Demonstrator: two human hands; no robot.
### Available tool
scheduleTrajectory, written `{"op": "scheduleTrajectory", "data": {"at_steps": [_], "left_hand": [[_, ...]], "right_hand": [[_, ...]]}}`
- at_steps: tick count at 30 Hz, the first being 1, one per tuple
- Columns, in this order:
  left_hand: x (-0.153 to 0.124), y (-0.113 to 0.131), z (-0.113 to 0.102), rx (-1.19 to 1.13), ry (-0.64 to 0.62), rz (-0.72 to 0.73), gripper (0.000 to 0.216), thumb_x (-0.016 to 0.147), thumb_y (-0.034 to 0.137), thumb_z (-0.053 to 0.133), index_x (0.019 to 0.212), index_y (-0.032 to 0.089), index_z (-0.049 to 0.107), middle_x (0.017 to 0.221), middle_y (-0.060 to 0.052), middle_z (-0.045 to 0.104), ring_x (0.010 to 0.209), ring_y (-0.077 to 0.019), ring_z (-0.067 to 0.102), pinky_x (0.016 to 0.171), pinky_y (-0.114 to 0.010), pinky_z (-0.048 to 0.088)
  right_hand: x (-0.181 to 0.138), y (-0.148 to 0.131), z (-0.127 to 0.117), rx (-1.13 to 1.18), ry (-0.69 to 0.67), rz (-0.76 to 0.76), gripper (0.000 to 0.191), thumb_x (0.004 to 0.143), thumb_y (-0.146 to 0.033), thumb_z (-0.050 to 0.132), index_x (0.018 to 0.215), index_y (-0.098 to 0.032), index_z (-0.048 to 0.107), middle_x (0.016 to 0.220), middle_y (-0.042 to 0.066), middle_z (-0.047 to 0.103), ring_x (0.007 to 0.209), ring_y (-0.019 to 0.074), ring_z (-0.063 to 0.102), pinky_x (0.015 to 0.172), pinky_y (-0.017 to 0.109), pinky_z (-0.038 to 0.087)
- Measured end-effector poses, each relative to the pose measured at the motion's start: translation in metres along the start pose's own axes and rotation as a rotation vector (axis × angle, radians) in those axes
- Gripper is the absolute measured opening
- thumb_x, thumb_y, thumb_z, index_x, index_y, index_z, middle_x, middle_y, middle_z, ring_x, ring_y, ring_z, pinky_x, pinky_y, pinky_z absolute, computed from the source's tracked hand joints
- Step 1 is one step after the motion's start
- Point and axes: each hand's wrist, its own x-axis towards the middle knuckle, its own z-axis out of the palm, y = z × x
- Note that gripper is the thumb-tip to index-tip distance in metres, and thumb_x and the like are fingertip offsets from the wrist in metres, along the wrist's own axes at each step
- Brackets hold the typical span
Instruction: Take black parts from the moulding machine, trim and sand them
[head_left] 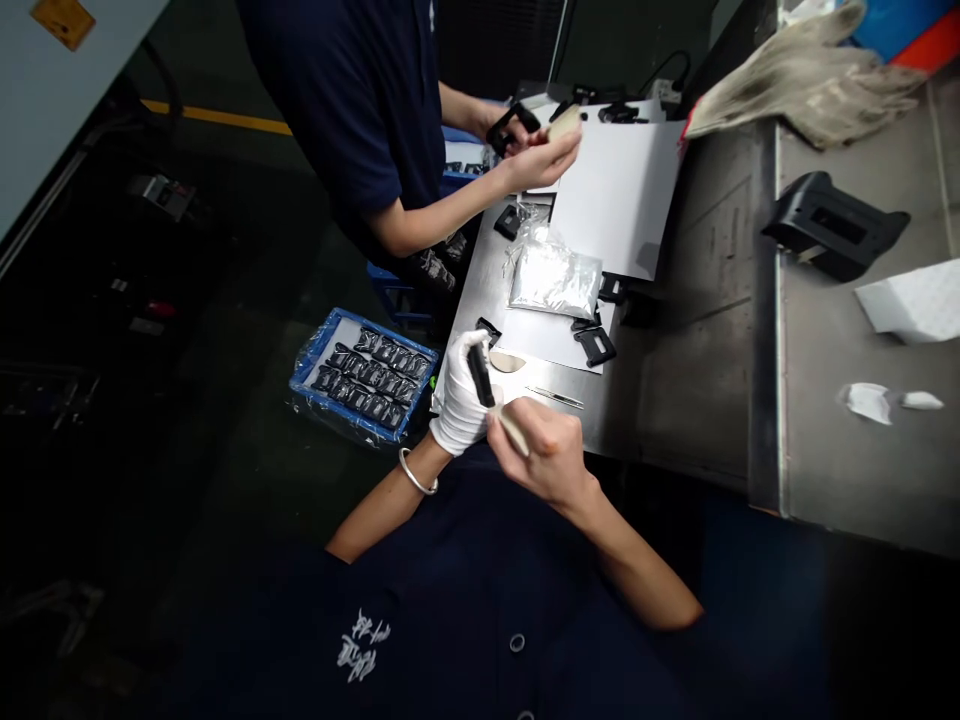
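Note:
My left hand (460, 400), in a white glove, is closed round a small black plastic part (480, 374), held upright just in front of my chest. My right hand (546, 450) is bare and pinches a small beige tool (513, 430) whose tip touches the lower end of the part. Both hands hover at the near edge of the metal workbench (697, 330). A silver bracelet (417, 473) circles my left wrist.
A co-worker's hands (541, 150) hold another black part (510, 125) and beige tool beyond. On the bench: white sheet (619, 195), clear bag (555, 278), loose black parts (595, 345), tweezers (555, 397), large black housing (834, 225), work gloves (802, 75). Blue tray (365, 375) of parts on the floor.

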Motion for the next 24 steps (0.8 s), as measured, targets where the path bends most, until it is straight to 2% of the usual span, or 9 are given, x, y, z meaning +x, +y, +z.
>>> {"op": "scheduleTrajectory", "data": {"at_steps": [3, 6, 8, 12, 15, 18, 20, 22, 24], "left_hand": [[0.010, -0.002, -0.006, 0.003, -0.033, 0.076, 0.065, 0.076, 0.021, 0.069, 0.135, 0.025, 0.041, 0.114, -0.008, 0.060, 0.108, -0.0239, 0.061, 0.100, -0.042, 0.051], [0.019, 0.003, -0.007, -0.038, -0.071, 0.101, 0.066, 0.078, 0.017, 0.070, 0.135, 0.026, 0.038, 0.098, -0.004, 0.064, 0.101, -0.0239, 0.062, 0.102, -0.042, 0.049], [0.021, 0.006, -0.005, -0.046, -0.088, 0.088, 0.065, 0.080, 0.019, 0.071, 0.135, 0.026, 0.037, 0.094, -0.003, 0.064, 0.098, -0.0236, 0.062, 0.100, -0.042, 0.050], [0.015, 0.006, 0.003, 0.005, -0.076, 0.076, 0.049, 0.089, 0.027, 0.062, 0.133, 0.029, 0.040, 0.104, -0.005, 0.062, 0.094, -0.0209, 0.062, 0.093, -0.041, 0.053], [0.005, 0.006, 0.007, 0.078, -0.079, 0.061, 0.043, 0.091, 0.029, 0.058, 0.131, 0.027, 0.043, 0.111, -0.007, 0.060, 0.096, -0.0208, 0.063, 0.093, -0.041, 0.054], [-0.002, 0.007, 0.004, 0.100, -0.161, -0.015, 0.056, 0.083, 0.024, 0.063, 0.135, 0.022, 0.043, 0.116, -0.010, 0.058, 0.100, -0.0223, 0.062, 0.093, -0.041, 0.054], [-0.005, 0.007, -0.004, 0.091, -0.249, -0.072, 0.069, 0.075, 0.019, 0.067, 0.138, 0.020, 0.041, 0.114, -0.010, 0.058, 0.098, -0.0225, 0.061, 0.094, -0.041, 0.053], [-0.006, 0.003, -0.013, 0.044, -0.303, -0.154, 0.075, 0.071, 0.018, 0.071, 0.139, 0.020, 0.041, 0.106, -0.007, 0.057, 0.091, -0.0201, 0.060, 0.090, -0.039, 0.054], [-0.007, -0.003, -0.021, -0.048, -0.310, -0.265, 0.070, 0.075, 0.023, 0.074, 0.138, 0.021, 0.044, 0.098, -0.003, 0.054, 0.081, -0.0163, 0.056, 0.083, -0.036, 0.055]], "right_hand": [[-0.010, 0.006, -0.001, 0.059, 0.031, -0.025, 0.019, 0.091, -0.021, 0.064, 0.075, -0.020, 0.052, 0.062, -0.003, 0.053, 0.052, 0.0086, 0.046, 0.052, 0.026, 0.032], [-0.015, 0.011, 0.000, 0.100, 0.130, -0.061, 0.012, 0.088, -0.018, 0.066, 0.082, -0.019, 0.056, 0.063, -0.003, 0.054, 0.053, 0.0092, 0.048, 0.054, 0.025, 0.036], [-0.013, 0.011, 0.001, 0.095, 0.170, -0.084, 0.011, 0.087, -0.017, 0.067, 0.084, -0.019, 0.056, 0.063, -0.003, 0.054, 0.053, 0.0096, 0.048, 0.054, 0.026, 0.036], [0.000, 0.008, 0.002, 0.052, 0.140, -0.082, 0.013, 0.089, -0.021, 0.065, 0.080, -0.020, 0.056, 0.064, -0.002, 0.055, 0.055, 0.0110, 0.050, 0.055, 0.027, 0.036], [0.010, 0.014, 0.007, 0.060, 0.102, -0.033, 0.017, 0.092, -0.026, 0.062, 0.078, -0.021, 0.056, 0.066, 0.000, 0.057, 0.058, 0.0123, 0.053, 0.057, 0.027, 0.038], [0.012, 0.042, 0.021, 0.211, 0.060, 0.117, 0.019, 0.094, -0.034, 0.060, 0.081, -0.020, 0.058, 0.069, 0.001, 0.059, 0.060, 0.0129, 0.054, 0.059, 0.027, 0.042], [0.005, 0.077, 0.034, 0.272, 0.022, 0.340, 0.027, 0.094, -0.042, 0.057, 0.078, -0.020, 0.057, 0.068, 0.000, 0.058, 0.061, 0.0134, 0.054, 0.062, 0.027, 0.044], [-0.007, 0.119, 0.046, 0.197, 0.003, 0.608, 0.037, 0.096, -0.047, 0.051, 0.071, -0.020, 0.052, 0.064, 0.000, 0.055, 0.062, 0.0135, 0.051, 0.062, 0.026, 0.044], [-0.023, 0.159, 0.053, 0.115, -0.003, 0.708, 0.036, 0.095, -0.046, 0.048, 0.070, -0.019, 0.050, 0.063, 0.000, 0.051, 0.061, 0.0133, 0.047, 0.060, 0.026, 0.041]]}}
